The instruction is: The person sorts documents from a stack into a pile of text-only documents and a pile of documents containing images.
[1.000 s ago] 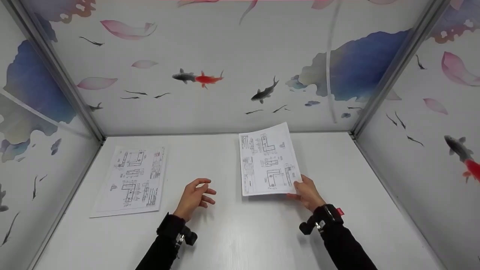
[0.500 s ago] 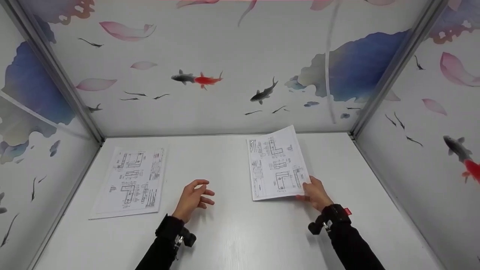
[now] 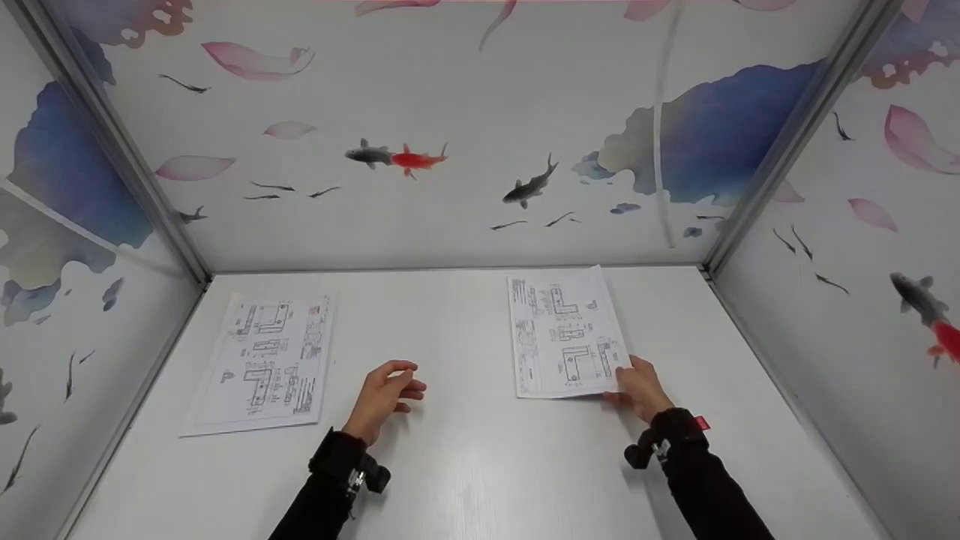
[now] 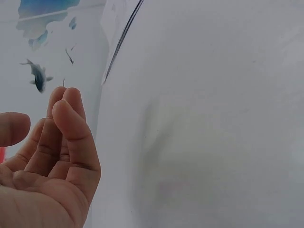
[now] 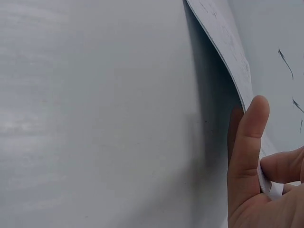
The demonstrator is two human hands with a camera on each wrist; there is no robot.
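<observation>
On the right of the white table, my right hand (image 3: pixel 641 388) pinches the near right corner of a stack of paper sheets (image 3: pixel 559 319) printed with technical drawings. The thumb lies on top and the fingers are underneath. In the right wrist view the sheets (image 5: pixel 225 45) slope up from the table to the right hand (image 5: pixel 259 175), with a shadow beneath the raised edge. My left hand (image 3: pixel 386 397) is over the middle of the table with loosely bent fingers and nothing in it; the left wrist view shows the left hand (image 4: pixel 52 166) palm side, thumb apart.
A second stack of printed drawings (image 3: pixel 259 360) lies on the left of the table (image 3: pixel 450 465). White panels with painted fish and petals enclose the table at the back (image 3: pixel 450 217) and both sides, joined by metal corner posts (image 3: pixel 142 172).
My right hand has moved the sheets to the right, and their raised far edge has come down toward the table. The left hand has stayed nearly in place.
</observation>
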